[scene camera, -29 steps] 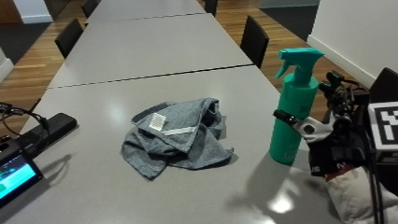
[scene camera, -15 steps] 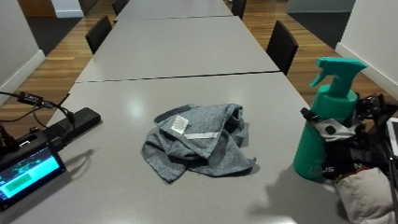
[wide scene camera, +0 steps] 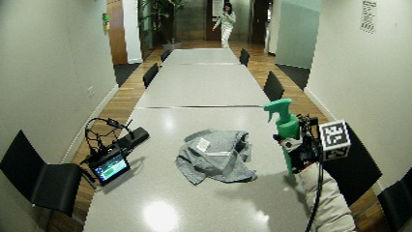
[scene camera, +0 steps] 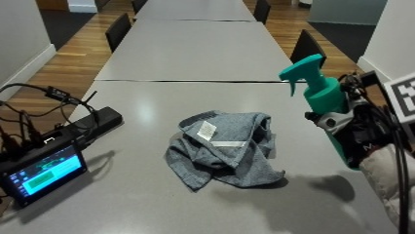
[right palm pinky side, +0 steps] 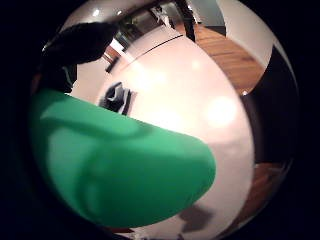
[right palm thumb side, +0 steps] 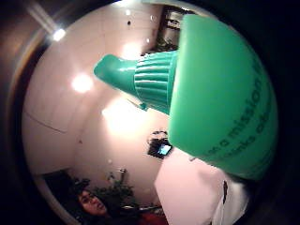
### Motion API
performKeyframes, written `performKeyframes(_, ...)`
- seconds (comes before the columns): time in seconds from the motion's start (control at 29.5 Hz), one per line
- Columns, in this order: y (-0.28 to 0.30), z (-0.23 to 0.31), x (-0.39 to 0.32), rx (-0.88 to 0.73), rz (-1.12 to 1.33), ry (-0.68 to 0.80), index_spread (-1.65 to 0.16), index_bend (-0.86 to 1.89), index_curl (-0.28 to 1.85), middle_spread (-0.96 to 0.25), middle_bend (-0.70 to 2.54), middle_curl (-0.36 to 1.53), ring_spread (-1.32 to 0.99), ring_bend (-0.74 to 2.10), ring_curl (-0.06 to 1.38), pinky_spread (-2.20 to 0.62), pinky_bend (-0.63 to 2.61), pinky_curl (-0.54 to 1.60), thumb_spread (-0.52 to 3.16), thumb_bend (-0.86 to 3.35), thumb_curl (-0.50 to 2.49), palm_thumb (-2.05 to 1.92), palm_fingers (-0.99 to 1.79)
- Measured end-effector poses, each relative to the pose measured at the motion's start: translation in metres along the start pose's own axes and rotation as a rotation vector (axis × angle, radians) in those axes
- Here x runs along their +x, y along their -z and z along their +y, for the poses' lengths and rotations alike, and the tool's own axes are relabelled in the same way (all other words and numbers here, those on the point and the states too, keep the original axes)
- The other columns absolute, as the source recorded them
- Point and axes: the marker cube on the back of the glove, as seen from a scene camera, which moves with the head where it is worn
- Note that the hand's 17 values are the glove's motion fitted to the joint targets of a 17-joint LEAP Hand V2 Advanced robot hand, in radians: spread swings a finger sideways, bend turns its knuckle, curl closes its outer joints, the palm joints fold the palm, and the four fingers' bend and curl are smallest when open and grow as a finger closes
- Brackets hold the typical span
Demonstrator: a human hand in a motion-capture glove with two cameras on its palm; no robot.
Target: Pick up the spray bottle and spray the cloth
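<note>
Reading "a mission" on green spray bottle (right palm thumb side: pixel 225 103), gripped

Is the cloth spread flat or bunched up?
Bunched up: the grey cloth lies crumpled in folds on the table, white label showing.

A long grey table (wide scene camera: pixel 193 87) is being run down a narrow room, joined from sections, seams seen across it. Black chairs (wide scene camera: pixel 149 75) are being kept along both long edges. Wood floor (wide scene camera: pixel 122 99) is being flanked by pale walls (wide scene camera: pixel 51 58). Ceiling light is being reflected near the table's near edge.
</note>
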Motion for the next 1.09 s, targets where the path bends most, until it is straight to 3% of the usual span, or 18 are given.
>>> performKeyframes(0.37,-0.015,-0.027,-0.029,-0.237,0.679,0.103,-0.29,0.12,0.32,-0.1,0.39,0.45,-0.12,0.56,0.43,-0.19,0.47,0.39,0.44,0.01,0.59,1.19,0.94)
performKeyframes(0.58,-0.024,-0.03,-0.031,-0.283,0.833,0.125,-0.29,0.12,0.32,-0.1,0.37,0.46,-0.12,0.54,0.44,-0.19,0.45,0.4,0.43,-0.02,0.6,1.2,0.95)
performKeyframes(0.92,-0.028,-0.023,-0.037,-0.24,0.442,0.047,-0.29,0.11,0.31,-0.1,0.35,0.48,-0.12,0.51,0.45,-0.19,0.42,0.4,0.41,-0.02,0.62,1.21,0.97)
performKeyframes(1.09,-0.02,-0.017,-0.053,-0.172,0.106,-0.006,-0.29,0.11,0.31,-0.1,0.34,0.49,-0.12,0.5,0.45,-0.18,0.42,0.41,0.41,-0.03,0.63,1.21,0.97)
